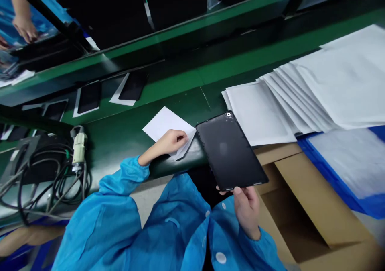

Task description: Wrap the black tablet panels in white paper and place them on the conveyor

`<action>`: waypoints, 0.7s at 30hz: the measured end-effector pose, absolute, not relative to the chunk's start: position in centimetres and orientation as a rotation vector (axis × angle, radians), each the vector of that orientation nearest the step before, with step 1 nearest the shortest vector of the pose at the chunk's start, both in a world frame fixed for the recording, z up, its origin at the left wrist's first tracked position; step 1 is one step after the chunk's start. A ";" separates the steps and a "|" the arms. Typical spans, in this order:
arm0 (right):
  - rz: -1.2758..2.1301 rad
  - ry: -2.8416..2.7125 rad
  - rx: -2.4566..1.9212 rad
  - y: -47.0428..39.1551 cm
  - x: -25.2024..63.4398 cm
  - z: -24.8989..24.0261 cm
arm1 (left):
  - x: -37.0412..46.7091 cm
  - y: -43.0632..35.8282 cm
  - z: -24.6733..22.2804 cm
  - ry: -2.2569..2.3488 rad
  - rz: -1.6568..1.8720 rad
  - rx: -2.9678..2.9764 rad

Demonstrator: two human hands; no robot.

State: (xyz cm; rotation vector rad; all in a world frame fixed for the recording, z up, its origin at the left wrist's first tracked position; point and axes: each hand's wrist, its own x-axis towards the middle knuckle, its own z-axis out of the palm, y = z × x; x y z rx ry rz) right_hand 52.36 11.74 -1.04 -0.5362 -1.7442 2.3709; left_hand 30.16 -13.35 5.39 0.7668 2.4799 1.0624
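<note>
The person's left hand (172,141) was curled closed, its thumb and fingers pinching the folded edge of a white sheet (161,122) that lay on a green bench (114,138). The right hand (248,208) held a flat black panel (230,154), shaped like a tablet, by its near edge, thumb on top and fingers beneath. The panel slanted away from that hand toward the bench, its far left corner just beside the sheet, a small white mark (229,114) at its far right corner. Both arms were in loose blue sleeves (126,174). Beyond the right hand, white pouches (258,112) overlapped in a spread pile; to that hand's right were an open cardboard box (321,198) and, farther out, a blue bin (371,206) with clear plastic in it. Left of the left hand sat coiled cables (54,190) and a pale connector (79,148). Beyond them, dark panels (132,85) lay on white sheets along the bench. Farthest off, ahead and to the left, another person's hand (26,28) reached down, what it touched too blurred to tell.
</note>
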 end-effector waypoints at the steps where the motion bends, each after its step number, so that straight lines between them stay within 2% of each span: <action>1: 2.367 -1.775 -0.542 12.0 52.6 -1.2 | 30.2 -13.0 5.3 2.500 1.056 0.784; 9: 2.175 -2.030 -0.635 12.9 53.0 -1.5 | 30.4 -10.8 4.3 2.704 0.985 0.888; 15: 2.080 -2.187 -0.626 13.1 53.4 -1.5 | 30.6 -10.1 3.9 2.807 0.693 0.916; 18: 2.117 -2.179 -0.618 13.0 53.4 -2.0 | 31.0 -9.7 4.2 2.764 0.607 0.967; 21: 2.165 -2.179 -0.580 12.7 52.9 -2.1 | 31.9 -9.3 5.1 2.557 0.716 1.133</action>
